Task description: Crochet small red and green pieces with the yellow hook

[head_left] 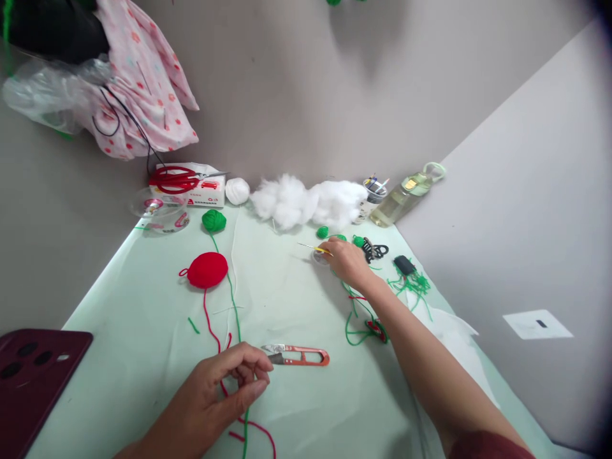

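Note:
My right hand (345, 260) reaches to the far side of the table, its fingers closed on a crochet hook (315, 248) with a yellow handle. The thin metal end points left. Just under those fingers is a small clear round dish (320, 257), partly hidden. Near the front, my left hand (229, 389) hovers above red and green yarn, fingers loosely curled, a gap between thumb and forefinger and nothing visible in it. Beside its fingertips lie orange thread snips (306, 356). A red yarn ball (207, 270) sits farther back, with a strand (208, 312) trailing toward me.
At the back are a green yarn ball (213, 220), white yarn (237, 190), fluffy stuffing (287, 201), a pen cup (375, 191) and a leaning bottle (401, 197). Red scissors (174, 180) lie on a box. Green scraps (415, 280) lie right, a phone (43, 382) left.

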Tool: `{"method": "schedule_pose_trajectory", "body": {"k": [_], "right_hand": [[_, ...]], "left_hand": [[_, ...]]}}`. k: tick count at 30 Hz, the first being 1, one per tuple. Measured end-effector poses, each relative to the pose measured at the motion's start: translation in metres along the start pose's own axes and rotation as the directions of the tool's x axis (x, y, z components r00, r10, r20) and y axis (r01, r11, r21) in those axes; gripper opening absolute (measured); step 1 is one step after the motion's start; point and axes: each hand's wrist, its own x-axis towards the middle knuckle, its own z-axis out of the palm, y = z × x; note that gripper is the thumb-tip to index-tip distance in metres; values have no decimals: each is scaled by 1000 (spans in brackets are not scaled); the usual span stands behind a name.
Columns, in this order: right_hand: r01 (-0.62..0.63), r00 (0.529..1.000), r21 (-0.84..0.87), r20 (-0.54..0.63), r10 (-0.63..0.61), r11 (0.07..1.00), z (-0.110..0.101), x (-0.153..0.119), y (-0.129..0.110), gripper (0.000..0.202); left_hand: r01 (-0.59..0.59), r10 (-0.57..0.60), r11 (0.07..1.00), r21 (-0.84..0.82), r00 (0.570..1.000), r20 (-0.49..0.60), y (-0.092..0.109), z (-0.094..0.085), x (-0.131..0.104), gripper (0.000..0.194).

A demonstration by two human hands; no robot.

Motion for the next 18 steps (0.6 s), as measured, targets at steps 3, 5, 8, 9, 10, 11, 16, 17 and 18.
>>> {"method": "schedule_pose_trajectory", "body": {"k": [3, 5, 8, 9, 10, 11, 16, 17, 18], "right_hand": [[14, 1000, 14, 10, -14, 1000, 4, 1, -1, 28], [12, 1000, 26, 3, -12, 1000, 6, 2, 0, 28], [4, 1000, 58, -24, -3, 998, 6, 2, 5, 28], [3, 999, 75, -35, 0, 997, 6, 1, 6, 28], [2, 999, 94, -45, 2, 996, 6, 1, 8, 28], [0, 998, 117, -55, 7, 993, 6, 0, 10, 27], [-15, 995, 269, -89, 40, 963, 8, 1, 18, 27], [-14, 995, 303, -93, 44, 953, 9, 2, 19, 27], [-13, 994, 337, -96, 48, 942, 9, 3, 20, 28]], "left_hand": [[1, -1, 1000, -5, 1000, 7, -1, 1, 0, 17], [5, -4, 1000, -3, 1000, 14, -3, 1, 0, 16], [-4, 4, 1000, 7, 1000, 21, -4, 0, 1, 16], [-8, 8, 1000, 11, 1000, 23, -4, 0, 1, 17], [-9, 9, 1000, 16, 1000, 24, -5, 0, 1, 17], [-9, 8, 1000, 23, 1000, 23, -5, 0, 2, 18], [-10, 9, 999, 38, 999, 34, -4, 0, 3, 18], [-11, 10, 999, 35, 999, 35, -4, 0, 3, 18], [-11, 10, 999, 32, 999, 34, -4, 0, 3, 18]]}}
